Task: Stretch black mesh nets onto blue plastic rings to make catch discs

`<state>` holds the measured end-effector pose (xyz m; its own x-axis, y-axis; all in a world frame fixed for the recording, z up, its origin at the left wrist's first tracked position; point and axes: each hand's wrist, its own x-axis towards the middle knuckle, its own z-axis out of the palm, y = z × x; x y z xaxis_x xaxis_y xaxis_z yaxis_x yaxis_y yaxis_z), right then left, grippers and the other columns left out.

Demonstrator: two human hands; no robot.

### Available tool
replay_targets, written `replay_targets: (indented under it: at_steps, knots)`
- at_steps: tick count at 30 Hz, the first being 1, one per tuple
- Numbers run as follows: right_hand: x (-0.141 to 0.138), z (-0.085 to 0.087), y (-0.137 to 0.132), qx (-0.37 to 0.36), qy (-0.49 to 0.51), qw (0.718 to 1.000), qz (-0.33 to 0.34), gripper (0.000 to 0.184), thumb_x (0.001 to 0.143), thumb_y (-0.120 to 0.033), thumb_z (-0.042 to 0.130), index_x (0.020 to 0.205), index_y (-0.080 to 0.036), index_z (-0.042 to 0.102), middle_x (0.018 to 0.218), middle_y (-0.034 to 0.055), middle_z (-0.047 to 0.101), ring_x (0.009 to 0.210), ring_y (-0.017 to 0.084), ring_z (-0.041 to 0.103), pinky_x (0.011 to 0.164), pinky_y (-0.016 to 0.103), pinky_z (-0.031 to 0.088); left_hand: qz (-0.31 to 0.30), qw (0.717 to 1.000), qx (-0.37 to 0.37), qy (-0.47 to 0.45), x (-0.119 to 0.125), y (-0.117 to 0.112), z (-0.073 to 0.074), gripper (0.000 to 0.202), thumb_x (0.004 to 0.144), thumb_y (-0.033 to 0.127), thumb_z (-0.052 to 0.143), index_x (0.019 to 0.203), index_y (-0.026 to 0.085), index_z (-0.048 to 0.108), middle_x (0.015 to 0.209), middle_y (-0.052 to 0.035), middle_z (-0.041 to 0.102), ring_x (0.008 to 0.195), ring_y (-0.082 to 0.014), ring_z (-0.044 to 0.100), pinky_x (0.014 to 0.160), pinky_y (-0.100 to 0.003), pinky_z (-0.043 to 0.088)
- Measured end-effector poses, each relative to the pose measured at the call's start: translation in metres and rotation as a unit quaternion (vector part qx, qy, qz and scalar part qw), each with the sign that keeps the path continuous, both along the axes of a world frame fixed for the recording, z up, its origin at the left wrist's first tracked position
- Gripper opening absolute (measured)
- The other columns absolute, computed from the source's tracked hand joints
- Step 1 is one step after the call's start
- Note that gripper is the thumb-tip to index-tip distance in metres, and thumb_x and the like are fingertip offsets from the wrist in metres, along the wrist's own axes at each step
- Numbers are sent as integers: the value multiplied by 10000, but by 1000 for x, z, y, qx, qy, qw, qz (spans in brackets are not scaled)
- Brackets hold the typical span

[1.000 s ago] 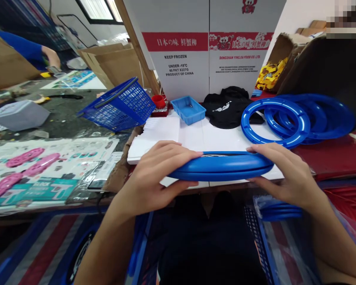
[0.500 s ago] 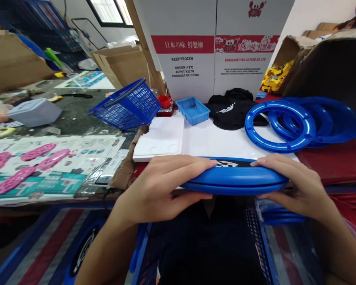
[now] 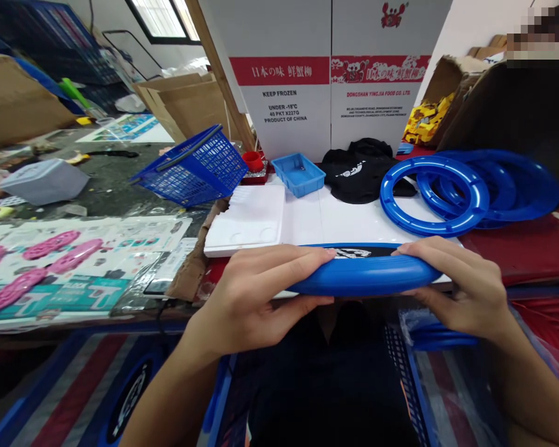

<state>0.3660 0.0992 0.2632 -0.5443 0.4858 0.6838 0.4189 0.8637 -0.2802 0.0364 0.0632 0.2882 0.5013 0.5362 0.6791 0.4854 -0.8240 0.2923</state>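
Between both hands, held almost edge-on, is a blue flying disc with a black, white-printed centre. My left hand grips its left side, thumb below and fingers on top. My right hand pinches the right side the same way. Beyond it, on the white work surface, lie black fabric pieces with a white print. Loose blue plastic rings overlap to the right of the fabric.
A small blue tray and a white foam block stand at the back left. Beyond are a blue basket and a tall white carton. Pink pieces lie left. Another disc is low left.
The disc has risen slightly, and its rim seam no longer shows. Both hands still hold it. The whole view has shifted a little, with the background sliding left.
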Motion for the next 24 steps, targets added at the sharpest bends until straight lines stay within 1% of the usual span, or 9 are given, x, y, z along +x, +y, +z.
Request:
replay_targets:
  at_steps: [3,5,7,11,14,17,20,22,24]
  knots:
    - [0,6,0,-20,-34,999,-20,524,980,-271,775,1477,-269,608,1301,108,763,1162,326,752,1022,490,620,9,1000,-8,18,-2,3,1,493,963,278,822,1426,212,667,1254,-104,811,1123,-253,795,981,-338,646]
    - [-3,12,-4,-12,-62,998,-31,580,987,-300,778,1523,-245,564,1381,133,727,1251,346,715,1088,522,585,18,999,-7,28,-1,5,2,500,968,304,821,1433,213,662,1281,-110,799,1147,-258,787,989,-342,643]
    - [-8,17,-9,8,-81,996,-30,621,987,-315,788,1547,-218,537,1423,153,706,1291,350,693,1115,520,567,25,999,3,37,2,4,4,494,976,329,812,1430,208,660,1292,-119,791,1159,-264,780,988,-350,642]
    - [-19,18,-16,59,-75,995,-27,509,1004,-239,761,1479,-187,586,1321,140,756,1175,304,738,1028,444,601,44,997,37,53,11,0,-1,468,995,327,787,1418,184,647,1255,-127,799,1129,-276,781,982,-395,639]
    - [-29,11,-14,106,-29,993,-39,440,990,-223,769,1405,-168,631,1222,134,786,1068,301,760,947,439,615,74,994,72,32,15,-3,-12,456,978,256,794,1403,175,653,1235,-123,806,1087,-267,787,965,-387,638]
    - [-40,4,-13,126,-3,991,-49,426,985,-223,762,1389,-169,639,1180,133,796,1019,308,768,900,451,619,87,992,95,4,15,-3,-19,458,947,215,813,1383,172,678,1212,-113,812,1054,-258,791,942,-363,636]
    - [-45,3,-15,129,-18,990,-57,471,996,-266,756,1436,-175,614,1185,133,799,1010,307,774,902,460,620,84,993,77,16,7,-1,-18,467,953,225,807,1399,182,677,1241,-119,802,1083,-266,780,964,-383,622]
    - [-41,2,-17,129,-35,990,-47,545,994,-315,776,1486,-183,581,1231,134,794,1066,312,773,990,487,608,55,996,53,36,-5,2,-19,481,970,268,799,1426,206,659,1258,-113,797,1120,-275,770,1050,-441,593]
    - [-28,-2,-16,111,-42,992,-35,642,975,-363,808,1534,-193,542,1316,146,769,1185,337,747,1111,542,561,25,998,27,42,-23,9,-24,479,988,336,786,1436,233,653,1262,-102,797,1177,-290,753,1172,-530,520]
